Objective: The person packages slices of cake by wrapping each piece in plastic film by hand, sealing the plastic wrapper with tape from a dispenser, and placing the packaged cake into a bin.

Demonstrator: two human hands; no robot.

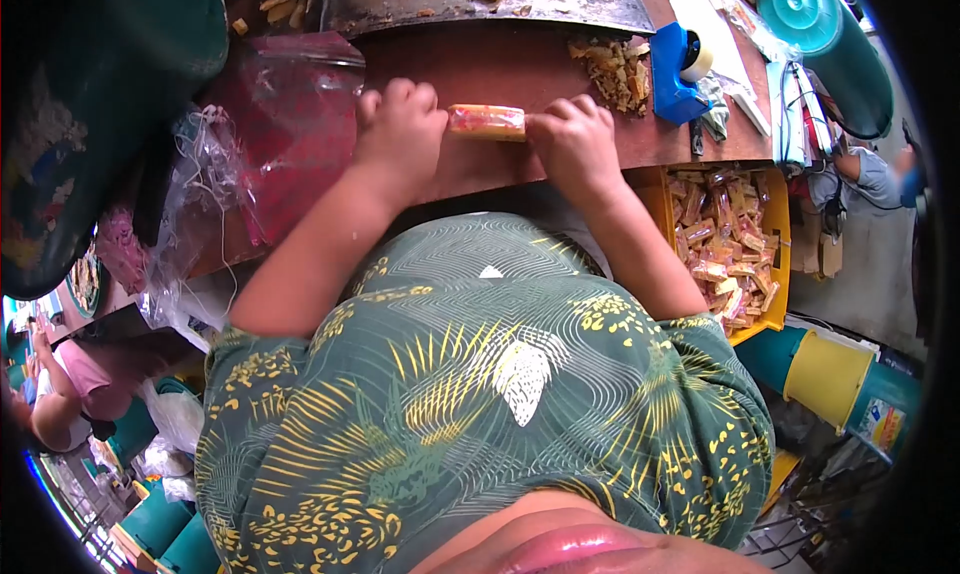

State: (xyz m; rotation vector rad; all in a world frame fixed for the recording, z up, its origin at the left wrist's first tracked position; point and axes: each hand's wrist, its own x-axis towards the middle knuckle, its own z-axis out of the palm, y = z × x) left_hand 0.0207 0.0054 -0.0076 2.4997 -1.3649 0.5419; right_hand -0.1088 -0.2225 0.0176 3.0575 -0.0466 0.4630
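Both hands are on one item: a wrapped packet (487, 123) at upper centre of the frame, lying crosswise over the near part of the tabletop (480, 69). Left hand (402, 129) has its fingers curled in on the packet's left end; right hand (578, 139) pinches the right end, knuckles up. Neither is released. Can't tell whether the packet's underside touches the wood or hangs just above it. Film looks clear with red print, pale yellow contents. Main risk, my read: crushing. If the contents are brittle (broken yellow scraps in the crumb pile (615, 79) at upper right suggest so), too hard a squeeze or an uneven twist at the ends could crack them. Second risk: film tearing or an end slipping loose if the two hands pull against each other. Third: a drop, since the packet sits near the tabletop's near edge and a slipped pinch could send it toward the lap. Clutter adds to it: red plastic sheet (305, 144) lies just beside the left forearm, upper left, and a sleeve or wrist could drag it; tape dispenser (672, 74) stands beyond the right hand, near the crumbs, so a wide right swing could knock it. Yellow crate (780, 244) at right of frame is heaped with small packets (715, 244); anything landing hard there could spill some.
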